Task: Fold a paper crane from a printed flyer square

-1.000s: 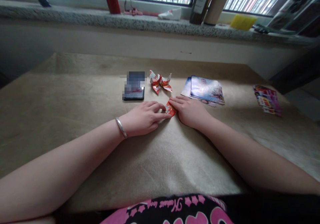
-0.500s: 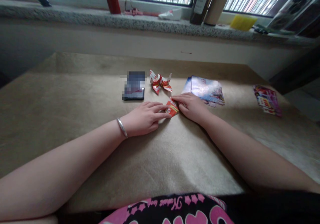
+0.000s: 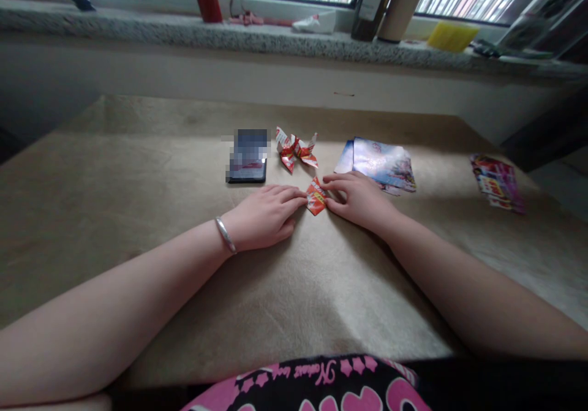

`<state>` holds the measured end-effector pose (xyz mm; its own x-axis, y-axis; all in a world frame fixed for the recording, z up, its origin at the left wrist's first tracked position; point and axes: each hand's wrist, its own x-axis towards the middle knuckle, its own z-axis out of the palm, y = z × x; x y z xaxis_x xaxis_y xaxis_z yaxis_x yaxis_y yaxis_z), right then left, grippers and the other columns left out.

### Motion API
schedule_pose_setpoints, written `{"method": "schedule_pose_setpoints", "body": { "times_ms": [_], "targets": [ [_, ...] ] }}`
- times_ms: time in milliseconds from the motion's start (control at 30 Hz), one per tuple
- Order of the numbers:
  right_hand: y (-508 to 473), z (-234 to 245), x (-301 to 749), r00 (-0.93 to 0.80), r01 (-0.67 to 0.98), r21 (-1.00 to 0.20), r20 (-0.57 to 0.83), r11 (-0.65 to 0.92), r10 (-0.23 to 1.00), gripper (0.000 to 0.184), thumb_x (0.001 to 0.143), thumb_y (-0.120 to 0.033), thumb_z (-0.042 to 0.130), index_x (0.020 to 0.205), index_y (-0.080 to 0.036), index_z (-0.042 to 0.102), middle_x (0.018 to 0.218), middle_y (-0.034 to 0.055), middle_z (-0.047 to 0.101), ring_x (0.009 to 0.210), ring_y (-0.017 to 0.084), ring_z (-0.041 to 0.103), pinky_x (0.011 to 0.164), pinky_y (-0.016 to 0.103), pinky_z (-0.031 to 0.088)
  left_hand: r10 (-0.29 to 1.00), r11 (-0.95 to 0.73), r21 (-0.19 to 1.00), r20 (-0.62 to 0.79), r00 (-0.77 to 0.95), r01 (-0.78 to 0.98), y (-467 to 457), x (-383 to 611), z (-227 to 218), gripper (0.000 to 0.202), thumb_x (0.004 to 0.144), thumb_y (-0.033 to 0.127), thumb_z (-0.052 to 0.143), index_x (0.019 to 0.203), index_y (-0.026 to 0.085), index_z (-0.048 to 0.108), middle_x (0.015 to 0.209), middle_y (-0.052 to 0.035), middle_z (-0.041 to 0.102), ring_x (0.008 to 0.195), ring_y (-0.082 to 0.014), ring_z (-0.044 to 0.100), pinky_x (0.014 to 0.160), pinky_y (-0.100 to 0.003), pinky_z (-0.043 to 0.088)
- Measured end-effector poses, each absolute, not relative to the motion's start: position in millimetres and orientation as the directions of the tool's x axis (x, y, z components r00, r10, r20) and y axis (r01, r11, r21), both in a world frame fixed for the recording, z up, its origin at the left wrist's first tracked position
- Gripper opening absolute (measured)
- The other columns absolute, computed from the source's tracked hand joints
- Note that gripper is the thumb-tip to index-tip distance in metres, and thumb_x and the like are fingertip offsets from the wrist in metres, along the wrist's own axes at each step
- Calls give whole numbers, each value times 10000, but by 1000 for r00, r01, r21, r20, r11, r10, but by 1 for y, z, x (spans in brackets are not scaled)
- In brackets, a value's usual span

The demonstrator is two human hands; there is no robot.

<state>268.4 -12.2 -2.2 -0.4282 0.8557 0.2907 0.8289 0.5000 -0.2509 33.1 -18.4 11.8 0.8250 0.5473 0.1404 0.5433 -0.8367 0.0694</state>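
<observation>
A small folded piece of red-orange printed paper lies on the table between my hands. My left hand rests low on the table with its fingers stretched out, their tips at the paper's left edge. On the other side, my right hand has thumb and index finger apart, the thumb tip at or very near the paper's right edge. Just beyond the paper stands a folded red and white paper shape with several pointed flaps.
A phone-like dark device, partly pixelated, lies at the back left. Bluish printed sheets are stacked beyond my right hand, and colourful printed cards lie farther right. Bottles and small items stand on the stone windowsill.
My left fingers have drawn back from on top of the folded paper to its left edge. My right hand has shifted slightly right, its thumb and index finger spreading apart.
</observation>
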Motion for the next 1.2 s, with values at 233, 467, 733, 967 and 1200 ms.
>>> {"method": "schedule_pose_setpoints", "body": {
  "times_ms": [233, 467, 733, 967, 1200],
  "targets": [
    [-13, 0, 270, -399, 826, -312, 263, 469, 878, 214, 772, -278, 612, 953, -209, 700, 1165, 54, 670, 1049, 271, 597, 913, 453, 466, 551, -834, 90, 124, 825, 544, -18, 32, 16, 445, 817, 142, 472, 1257, 138, 538, 1292, -89, 550, 1199, -214, 504, 1061, -360, 389],
    [-13, -6, 272, -402, 792, -337, 339, 509, 850, 133, 788, -235, 602, 864, -218, 709, 1082, 40, 704, 988, 233, 624, 895, 417, 475, 524, -851, 95, 189, 830, 516, -16, 31, 11, 408, 819, 126, 472, 1218, 131, 562, 1238, -99, 583, 1139, -214, 542, 1011, -359, 438],
    [-17, 1, 268, -605, 699, -245, 298, 672, 738, 409, 813, -439, 623, 1124, -177, 667, 1189, 95, 652, 1099, 254, 567, 977, 424, 430, 419, -908, 121, 235, 877, 401, -14, 30, 14, 341, 843, 117, 457, 1130, 197, 622, 1108, -79, 606, 1161, -207, 495, 1013, -364, 434],
    [-17, 0, 267, -634, 697, -222, 254, 682, 731, 417, 853, -397, 582, 1218, -198, 613, 1264, 120, 586, 1172, 258, 504, 1015, 448, 397, 567, -824, 182, 267, 779, 537, -10, 30, 9, 290, 875, 178, 489, 1142, 160, 600, 1186, -105, 590, 1076, -205, 542, 953, -384, 468],
    [-19, 5, 266, -724, 580, -180, 333, 794, 604, 257, 884, -352, 548, 1033, -190, 683, 1108, 75, 668, 1052, 218, 549, 940, 374, 439, 570, -821, 182, 315, 759, 541, -4, 27, 6, 183, 904, 230, 519, 990, 165, 667, 989, -56, 671, 898, -165, 589, 857, -311, 477]
  ]
}}
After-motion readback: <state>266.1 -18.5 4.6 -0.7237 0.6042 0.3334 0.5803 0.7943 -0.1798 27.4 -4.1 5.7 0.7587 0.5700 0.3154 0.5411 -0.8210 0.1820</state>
